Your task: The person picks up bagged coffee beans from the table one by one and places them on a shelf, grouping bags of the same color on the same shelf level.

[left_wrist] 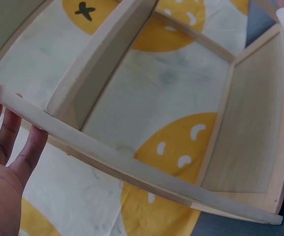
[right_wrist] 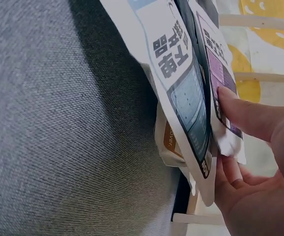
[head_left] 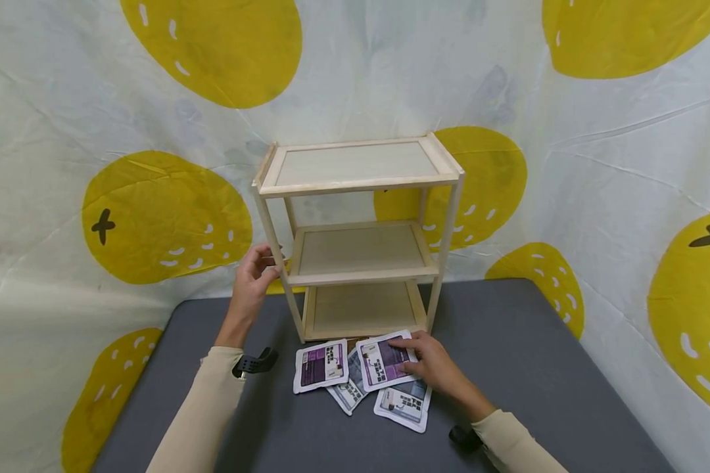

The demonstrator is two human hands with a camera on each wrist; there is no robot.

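Observation:
A three-tier wooden shelf (head_left: 361, 185) stands upright at the middle of the table. My left hand (head_left: 253, 279) holds its left front post (left_wrist: 107, 152), thumb on one side and fingers on the other in the left wrist view. In front of the shelf lies a loose, overlapping pile of flat pouches. My right hand (head_left: 440, 369) pinches the right edge of a purple-and-white pouch (head_left: 381, 362) on top, thumb over its face. Beneath it are blue-grey pouches (head_left: 403, 406). Another purple pouch (head_left: 321, 366) lies at the left. A brown-labelled pouch (right_wrist: 169, 142) is partly hidden underneath.
The dark grey table (head_left: 526, 368) extends to both sides of the shelf. Behind it hangs a pale cloth (head_left: 355, 72) printed with large yellow fruit. Black bands (head_left: 260, 361) are on both wrists.

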